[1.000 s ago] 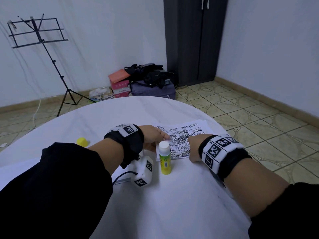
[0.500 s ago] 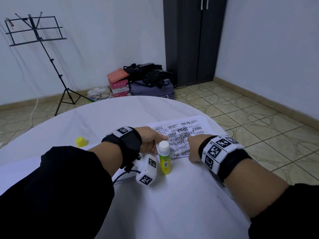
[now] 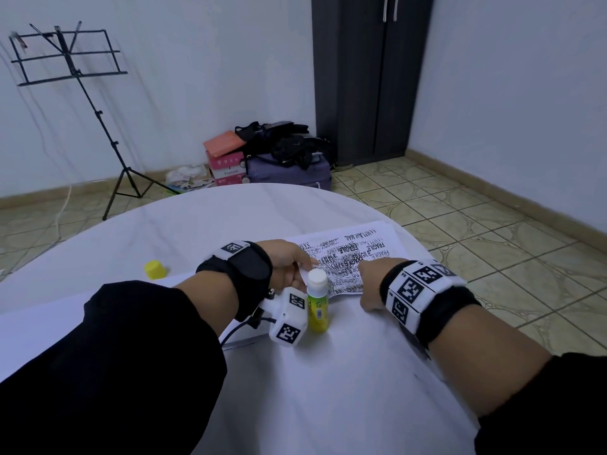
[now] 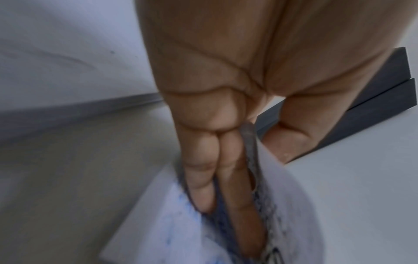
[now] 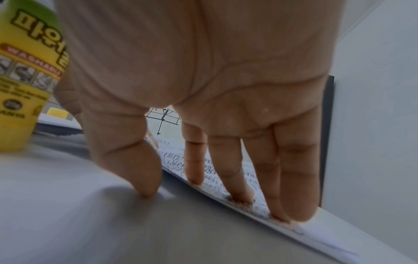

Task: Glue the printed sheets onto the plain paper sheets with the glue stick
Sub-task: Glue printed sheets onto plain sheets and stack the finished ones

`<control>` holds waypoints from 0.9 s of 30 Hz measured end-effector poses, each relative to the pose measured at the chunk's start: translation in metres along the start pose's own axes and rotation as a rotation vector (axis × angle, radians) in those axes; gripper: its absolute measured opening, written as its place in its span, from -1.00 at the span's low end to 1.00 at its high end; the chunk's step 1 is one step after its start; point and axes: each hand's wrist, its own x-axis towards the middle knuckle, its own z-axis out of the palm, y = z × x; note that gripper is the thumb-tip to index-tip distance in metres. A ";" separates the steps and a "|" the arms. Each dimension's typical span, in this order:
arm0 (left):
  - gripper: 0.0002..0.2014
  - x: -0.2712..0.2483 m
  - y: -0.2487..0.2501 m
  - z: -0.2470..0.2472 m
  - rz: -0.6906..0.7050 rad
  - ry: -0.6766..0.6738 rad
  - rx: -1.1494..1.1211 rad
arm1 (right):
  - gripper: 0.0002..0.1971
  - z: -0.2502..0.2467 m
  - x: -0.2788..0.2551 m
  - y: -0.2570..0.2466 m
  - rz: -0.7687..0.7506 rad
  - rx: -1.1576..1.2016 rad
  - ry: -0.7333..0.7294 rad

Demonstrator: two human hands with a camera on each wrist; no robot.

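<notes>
Step in hand: picking the top printed sheet (image 3: 348,257) off its stack, counter (image 3: 328,389) right edge. Left hand (image 3: 289,267) pinches its near corner; right hand (image 3: 372,284) holds the stack flat, fingers straight. Sheet is densely black-printed, corner lifted. Next: peel clear, then glue stick (image 3: 317,305), upright, uncapped, between the hands.

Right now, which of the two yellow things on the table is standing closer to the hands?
The tall yellow glue stick with the white top, standing uncapped between both hands. The small round yellow plastic cap sits alone, farther off to the left.
</notes>
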 end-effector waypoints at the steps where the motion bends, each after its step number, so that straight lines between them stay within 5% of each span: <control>1: -0.80 0.000 0.001 0.000 -0.005 -0.006 -0.023 | -0.73 0.000 0.000 0.000 0.001 -0.003 -0.001; 10: -0.85 0.011 -0.001 -0.002 0.014 -0.025 -0.089 | -0.71 -0.001 0.002 -0.001 0.060 0.061 -0.032; 17: -0.86 0.013 -0.008 -0.004 0.017 -0.005 -0.183 | -0.28 -0.002 0.004 -0.006 0.127 0.143 -0.085; 27: -0.82 0.018 -0.012 -0.008 0.030 0.057 -0.062 | -0.69 0.000 0.015 -0.010 0.043 -0.200 -0.014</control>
